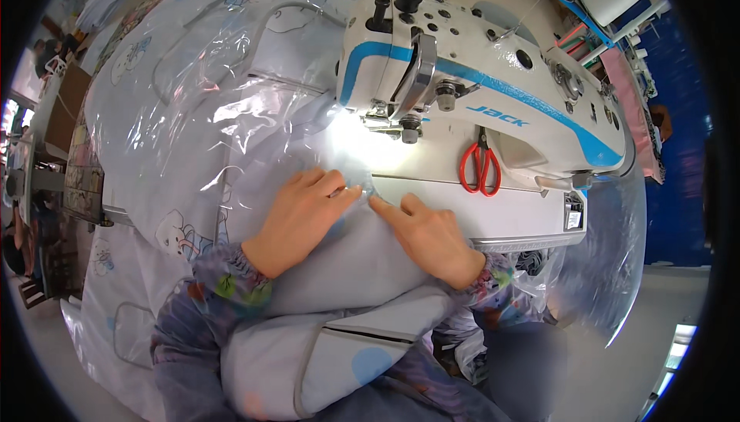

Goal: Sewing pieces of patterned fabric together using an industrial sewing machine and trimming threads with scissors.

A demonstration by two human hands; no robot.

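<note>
Pale fabric [335,264] lies positioned before the lit sewing machine [482,90], its edge pinched by the left hand [302,214] and touched by the right hand [433,238] (whether pinching, one cannot tell), stitching apparently incomplete.

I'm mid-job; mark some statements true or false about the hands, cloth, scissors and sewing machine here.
1. The left hand and the right hand both touch the pale cloth. True.
2. The red-handled scissors are in the right hand. False: the scissors lie on the white work surface.
3. Clear plastic covers part of the cloth at the left. True.
4. The area under the sewing machine head is dark. False: it is brightly lit.
5. The thread cones are black. False: the cones are white.
</note>
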